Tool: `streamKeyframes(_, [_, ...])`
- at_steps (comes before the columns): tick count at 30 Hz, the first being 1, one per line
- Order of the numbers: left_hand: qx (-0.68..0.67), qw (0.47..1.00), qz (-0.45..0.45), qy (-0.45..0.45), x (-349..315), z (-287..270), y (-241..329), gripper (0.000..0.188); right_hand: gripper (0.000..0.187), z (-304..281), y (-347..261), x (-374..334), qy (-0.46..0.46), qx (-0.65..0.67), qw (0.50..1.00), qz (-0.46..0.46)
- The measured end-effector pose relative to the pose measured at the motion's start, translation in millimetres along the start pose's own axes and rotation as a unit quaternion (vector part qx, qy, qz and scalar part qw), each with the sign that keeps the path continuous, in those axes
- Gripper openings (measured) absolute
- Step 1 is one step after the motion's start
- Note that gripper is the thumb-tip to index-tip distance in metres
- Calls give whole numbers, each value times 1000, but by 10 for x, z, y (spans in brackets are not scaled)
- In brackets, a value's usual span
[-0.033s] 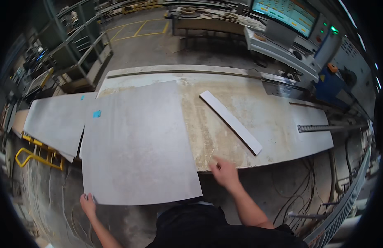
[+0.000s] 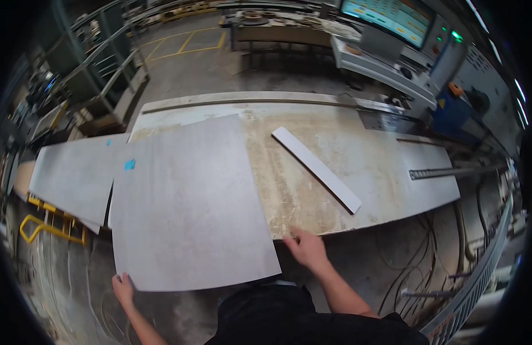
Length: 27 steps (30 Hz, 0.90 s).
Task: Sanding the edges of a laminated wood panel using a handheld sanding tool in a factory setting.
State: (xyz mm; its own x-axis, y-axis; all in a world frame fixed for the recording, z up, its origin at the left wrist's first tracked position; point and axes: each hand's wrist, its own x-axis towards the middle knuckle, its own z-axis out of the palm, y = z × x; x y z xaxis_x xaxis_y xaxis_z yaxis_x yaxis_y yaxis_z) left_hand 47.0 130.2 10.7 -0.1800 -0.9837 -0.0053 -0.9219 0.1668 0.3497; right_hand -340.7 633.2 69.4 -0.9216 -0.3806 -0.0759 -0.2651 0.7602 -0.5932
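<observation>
Grey, flat, rectangular panel (image 2: 185,213) overhangs the near edge of the worn, whitish tabletop (image 2: 340,141) at left; pinched only by the left hand (image 2: 123,288), right hand (image 2: 306,248) loosely curled, it could tip.

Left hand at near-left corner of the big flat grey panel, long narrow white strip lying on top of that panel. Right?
Not quite: the long narrow white strip isn't on the big flat grey panel. The head view shows it to the panel's right, on the brown-stained white tabletop. The left hand is at the panel's near-left corner, as you say.
</observation>
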Motion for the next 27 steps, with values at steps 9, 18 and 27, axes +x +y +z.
streamKeyframes(9, [-246, 950, -28, -188, 375, -118, 1187, 57, 73, 547, -422, -249, -72, 192, 971, 124])
streamKeyframes(18, [-82, 986, 38, -137, 231, -480, 1572, 77, 53, 375, -505, -117, -35, 115, 988, 101])
streamKeyframes(27, [-93, 986, -19, -133, 213, -497, 1627, 74, 56, 693, -550, -233, 18, 83, 991, 99])
